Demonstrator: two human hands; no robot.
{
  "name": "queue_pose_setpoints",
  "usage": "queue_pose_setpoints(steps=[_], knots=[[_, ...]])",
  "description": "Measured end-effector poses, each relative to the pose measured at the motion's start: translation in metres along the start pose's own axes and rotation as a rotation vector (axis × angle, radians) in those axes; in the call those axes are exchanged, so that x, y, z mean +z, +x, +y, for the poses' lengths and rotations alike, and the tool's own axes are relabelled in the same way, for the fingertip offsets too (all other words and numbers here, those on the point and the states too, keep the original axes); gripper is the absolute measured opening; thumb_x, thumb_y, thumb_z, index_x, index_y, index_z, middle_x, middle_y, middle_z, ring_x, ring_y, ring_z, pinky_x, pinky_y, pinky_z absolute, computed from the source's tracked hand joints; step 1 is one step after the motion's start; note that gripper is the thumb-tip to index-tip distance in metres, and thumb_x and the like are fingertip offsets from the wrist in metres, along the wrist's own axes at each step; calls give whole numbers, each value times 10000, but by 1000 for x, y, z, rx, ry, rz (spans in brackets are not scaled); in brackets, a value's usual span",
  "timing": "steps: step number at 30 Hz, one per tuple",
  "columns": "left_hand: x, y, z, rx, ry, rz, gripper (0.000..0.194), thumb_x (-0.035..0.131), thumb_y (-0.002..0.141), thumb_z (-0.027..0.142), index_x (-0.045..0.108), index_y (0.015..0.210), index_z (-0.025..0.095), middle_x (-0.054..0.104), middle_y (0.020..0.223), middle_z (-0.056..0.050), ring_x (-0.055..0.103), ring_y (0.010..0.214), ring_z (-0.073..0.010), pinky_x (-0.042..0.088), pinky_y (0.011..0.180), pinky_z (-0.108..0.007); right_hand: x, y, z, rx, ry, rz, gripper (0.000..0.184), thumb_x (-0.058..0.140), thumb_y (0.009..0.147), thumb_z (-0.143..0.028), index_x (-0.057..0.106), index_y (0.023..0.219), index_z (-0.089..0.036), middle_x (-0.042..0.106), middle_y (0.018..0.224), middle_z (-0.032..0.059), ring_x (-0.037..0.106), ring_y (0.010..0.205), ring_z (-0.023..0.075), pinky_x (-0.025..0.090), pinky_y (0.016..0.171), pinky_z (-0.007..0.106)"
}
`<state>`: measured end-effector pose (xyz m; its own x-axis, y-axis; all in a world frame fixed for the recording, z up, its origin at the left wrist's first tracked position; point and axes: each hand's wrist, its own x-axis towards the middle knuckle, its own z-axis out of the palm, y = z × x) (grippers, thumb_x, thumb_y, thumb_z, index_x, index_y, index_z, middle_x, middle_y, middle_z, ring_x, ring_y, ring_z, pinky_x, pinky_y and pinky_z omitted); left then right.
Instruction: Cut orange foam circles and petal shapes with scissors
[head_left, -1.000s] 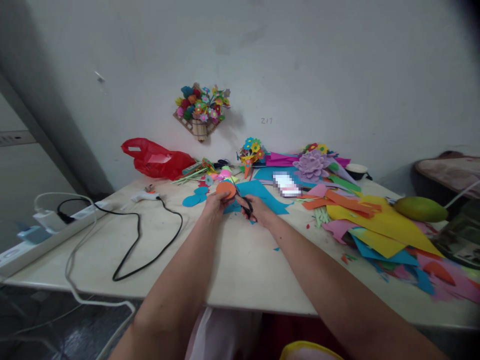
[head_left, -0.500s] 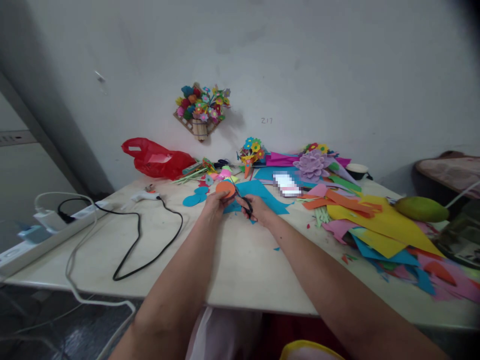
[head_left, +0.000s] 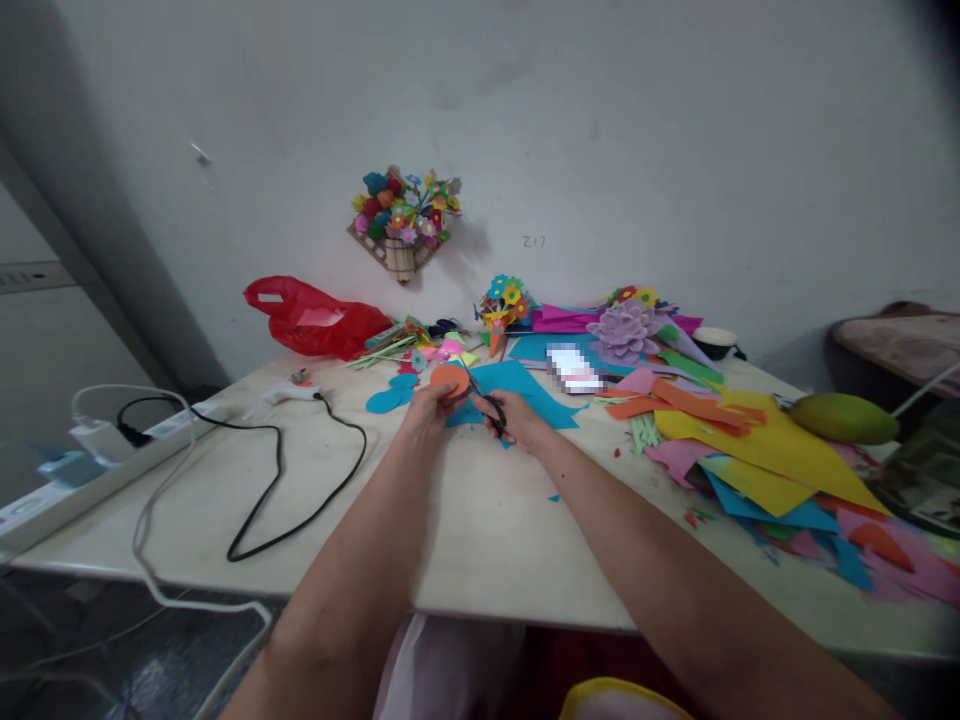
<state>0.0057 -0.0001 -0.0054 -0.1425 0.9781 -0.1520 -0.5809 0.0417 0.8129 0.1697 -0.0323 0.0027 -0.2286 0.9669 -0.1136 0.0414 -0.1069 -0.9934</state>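
My left hand [head_left: 431, 408] is closed on an orange disc [head_left: 448, 377], pinching its lower edge. In my right hand [head_left: 516, 420] are black-handled scissors [head_left: 491, 406], my fingers wrapped round the handles. The scissor blades point up and left, lying at the disc's right edge; whether they touch it I cannot tell. Beneath and behind both hands lies a blue sheet [head_left: 525, 388] on the table. Several blue discs [head_left: 385, 401] rest on the tabletop to the left of my left hand.
A glue gun [head_left: 291, 393] with a black cord and a power strip [head_left: 112, 475] occupy the left side. A red plastic bag [head_left: 319, 320] sits at the back. Coloured sheets [head_left: 772, 450] and a green mango-like fruit [head_left: 844, 417] cover the right. A phone [head_left: 574, 370] lies behind my right hand.
Almost nothing differs. My left hand and the orange disc have shifted very slightly left; my right hand still holds the scissors in the same place.
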Motion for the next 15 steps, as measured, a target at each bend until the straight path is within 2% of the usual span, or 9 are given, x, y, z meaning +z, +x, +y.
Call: queue_pose_setpoints(steps=[6, 15], knots=[[2, -3, 1, -1, 2, 17, 462, 761, 694, -11, 773, 1129, 144, 826, 810, -85, 815, 693, -246, 687, 641, -305, -1, -2, -1, -9, 2, -25, 353, 735, 1070, -311, 548, 790, -208, 571, 526, -71, 478, 369, 61, 204, 326, 160], [4, -7, 0, 52, 64, 29, 414, 791, 678, -23, 787, 1055, 150, 806, 770, -70, 801, 701, -242, 674, 649, -300, -3, 1, 2, -10, 17, -30, 312, 712, 1091, -340, 584, 842, -202, 588, 533, -66, 505, 370, 71, 224, 321, 163]])
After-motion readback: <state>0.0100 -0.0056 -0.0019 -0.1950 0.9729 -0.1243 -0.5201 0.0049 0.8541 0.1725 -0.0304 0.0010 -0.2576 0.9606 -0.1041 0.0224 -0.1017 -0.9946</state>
